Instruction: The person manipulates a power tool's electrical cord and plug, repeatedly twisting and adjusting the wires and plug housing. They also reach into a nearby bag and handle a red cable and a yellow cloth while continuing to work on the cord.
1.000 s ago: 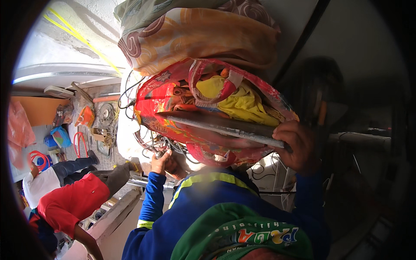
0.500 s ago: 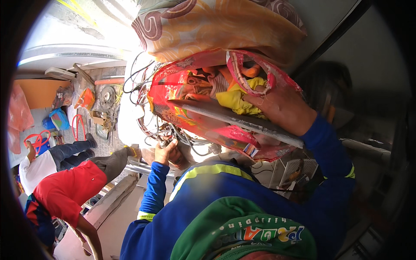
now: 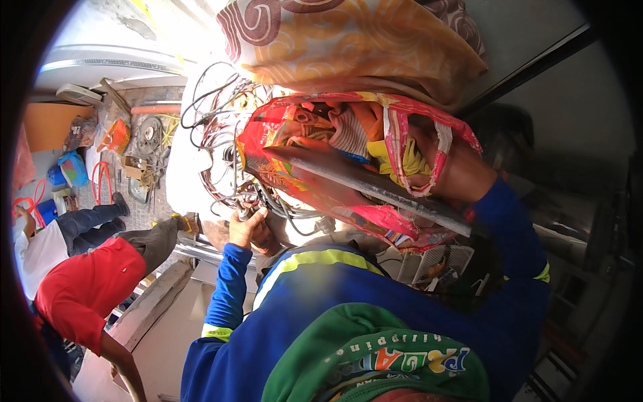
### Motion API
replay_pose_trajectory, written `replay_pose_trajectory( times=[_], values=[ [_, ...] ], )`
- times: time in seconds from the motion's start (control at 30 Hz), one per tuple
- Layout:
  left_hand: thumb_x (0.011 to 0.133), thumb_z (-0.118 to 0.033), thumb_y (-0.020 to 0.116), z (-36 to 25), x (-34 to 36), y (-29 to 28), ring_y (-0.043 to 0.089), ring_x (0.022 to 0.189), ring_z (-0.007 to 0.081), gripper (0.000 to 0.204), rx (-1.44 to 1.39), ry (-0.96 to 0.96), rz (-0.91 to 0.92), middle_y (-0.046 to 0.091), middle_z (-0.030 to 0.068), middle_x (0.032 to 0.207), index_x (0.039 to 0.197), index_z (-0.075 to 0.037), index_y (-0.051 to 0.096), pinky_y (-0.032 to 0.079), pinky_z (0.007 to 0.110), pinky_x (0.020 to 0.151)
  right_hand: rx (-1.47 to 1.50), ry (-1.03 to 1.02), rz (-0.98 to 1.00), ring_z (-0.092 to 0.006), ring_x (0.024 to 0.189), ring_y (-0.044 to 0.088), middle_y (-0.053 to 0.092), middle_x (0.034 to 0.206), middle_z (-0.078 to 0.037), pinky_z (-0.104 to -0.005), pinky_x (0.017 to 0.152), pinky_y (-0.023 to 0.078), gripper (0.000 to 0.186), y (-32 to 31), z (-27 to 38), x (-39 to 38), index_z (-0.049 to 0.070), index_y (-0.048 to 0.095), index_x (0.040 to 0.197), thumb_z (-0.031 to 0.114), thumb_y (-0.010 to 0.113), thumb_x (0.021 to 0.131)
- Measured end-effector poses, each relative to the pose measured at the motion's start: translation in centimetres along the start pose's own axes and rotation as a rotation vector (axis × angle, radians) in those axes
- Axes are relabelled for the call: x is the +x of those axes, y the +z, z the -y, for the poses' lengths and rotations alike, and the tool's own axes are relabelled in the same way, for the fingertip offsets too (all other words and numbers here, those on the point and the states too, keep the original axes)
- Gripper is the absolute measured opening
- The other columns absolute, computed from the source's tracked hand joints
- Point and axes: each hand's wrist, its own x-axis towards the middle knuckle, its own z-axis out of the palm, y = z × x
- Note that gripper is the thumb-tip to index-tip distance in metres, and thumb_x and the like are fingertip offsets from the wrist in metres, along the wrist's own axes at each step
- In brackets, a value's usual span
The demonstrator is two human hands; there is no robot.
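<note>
Yellow cloth (image 3: 412,163) lies in the red bag (image 3: 254,139), at the fingers of my right hand (image 3: 457,167), the nearer one, which passes beneath a bag strap (image 3: 443,142). I cannot tell whether those fingers are apart or clamped. The grey slab (image 3: 367,182) sits just bodyward of them, long axis running far-left to near-right. My left hand (image 3: 242,230), well leftward, is clamped on dark cables (image 3: 273,204).
</note>
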Motion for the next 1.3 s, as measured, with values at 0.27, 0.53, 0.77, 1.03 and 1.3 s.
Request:
replay_pose_trajectory(
  times=[0.27,0.53,0.77,1.03,1.3],
  values=[
    [0.082,-0.008,0.078,0.2,0.2,0.0,0.059,0.061,0.0123,0.02,0.035,0.026,-0.025,0.064,0.0035,0.076,0.096,-0.005,0.064,0.045,0.025,0.054,-0.054,-0.002,-0.072,-0.0362,0.102,0.062,0.065,0.109,-0.018,-0.0431,0.089,0.051,0.038,0.0,-0.8,2.1,0.005,0.063,0.113,0.02,0.07,0.079],
    [0.079,-0.003,0.08,0.9,0.6,-0.4,0.056,0.063,0.0075,0.023,-0.021,0.023,-0.069,0.064,-0.0009,0.079,0.094,-0.008,0.063,0.042,0.022,0.054,0.218,0.04,-0.376,-0.0361,0.105,0.061,0.065,0.113,-0.016,-0.0436,0.092,0.049,0.047,0.6,-0.1,4.1,0.006,0.059,0.126,0.01,0.066,0.08],
    [0.081,-0.008,0.079,0.2,0.2,-0.1,0.057,0.068,0.0087,0.021,0.047,0.029,-0.061,0.063,-0.0015,0.081,0.094,-0.008,0.063,0.045,0.024,0.062,-0.116,-0.073,-0.219,-0.0359,0.108,0.06,0.064,0.114,-0.016,-0.0426,0.092,0.049,0.05,-1.5,-1.9,1.8,0.005,0.059,0.125,-0.002,0.059,0.075],
    [0.08,-0.006,0.079,-0.2,-0.2,0.1,0.06,0.071,0.0111,0.023,-0.01,-0.003,-0.052,0.065,0.0018,0.085,0.096,-0.006,0.062,0.047,0.025,0.064,-0.051,0.284,0.282,-0.0427,0.108,0.057,0.059,0.12,-0.021,-0.045,0.092,0.049,0.061,-5.9,0.7,-2.1,0.005,0.049,0.132,0.01,0.071,0.075],
    [0.079,-0.006,0.08,0.1,0.1,0.0,0.057,0.064,0.0093,0.02,0.024,-0.019,-0.049,0.064,-0.0004,0.077,0.092,-0.006,0.065,0.045,0.024,0.059,-0.169,-0.181,-0.188,-0.0343,0.104,0.06,0.058,0.118,-0.013,-0.0442,0.09,0.049,0.061,-5.1,5.3,0.6,0.005,0.059,0.123,0.021,0.078,0.068]
  ],
)
